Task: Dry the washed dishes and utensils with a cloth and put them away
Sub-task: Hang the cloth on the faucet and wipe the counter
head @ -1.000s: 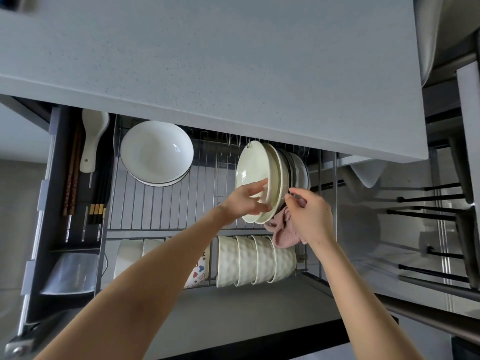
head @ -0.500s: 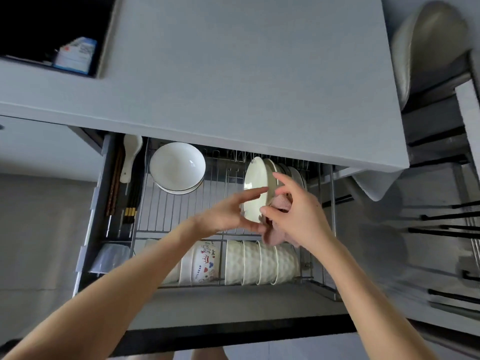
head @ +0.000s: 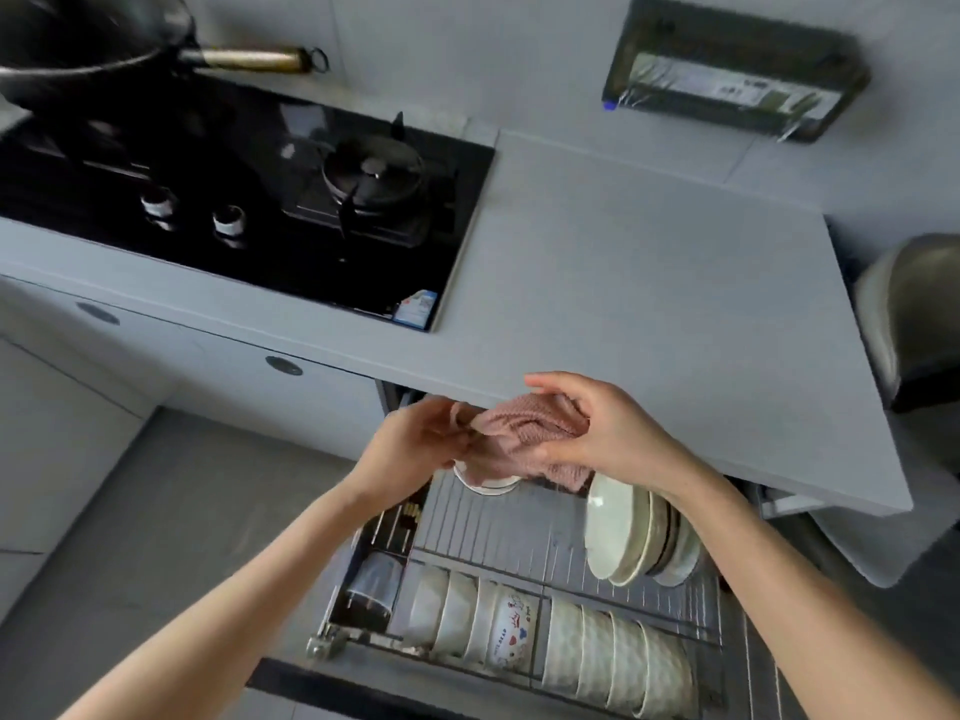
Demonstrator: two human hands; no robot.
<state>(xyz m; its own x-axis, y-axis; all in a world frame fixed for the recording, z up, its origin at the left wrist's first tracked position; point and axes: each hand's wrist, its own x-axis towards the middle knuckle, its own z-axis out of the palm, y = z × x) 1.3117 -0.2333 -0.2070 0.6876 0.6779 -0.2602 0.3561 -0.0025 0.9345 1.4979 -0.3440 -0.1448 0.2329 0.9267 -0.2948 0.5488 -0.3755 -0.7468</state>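
Your 2 bare forearms reach forward, converging. Your right hand [head: 597, 433] curls round the bunched pink waffle-weave cloth [head: 524, 433]; your left hand [head: 415, 444], motion-blurred, pinches its left end.

Two bare arms in shot: the left forearm [head: 249, 589] shows at seven o'clock and the right forearm [head: 779, 579] at five o'clock, both slim and uncovered from the frame's edge right up to the wrist. The left hand [head: 415, 449] is bare as well, but it's smeared by motion blur, so its fingers can't be read in detail. The right hand [head: 608, 433] is sharper, bare, with long slender fingers and the thumb showing cleanly.
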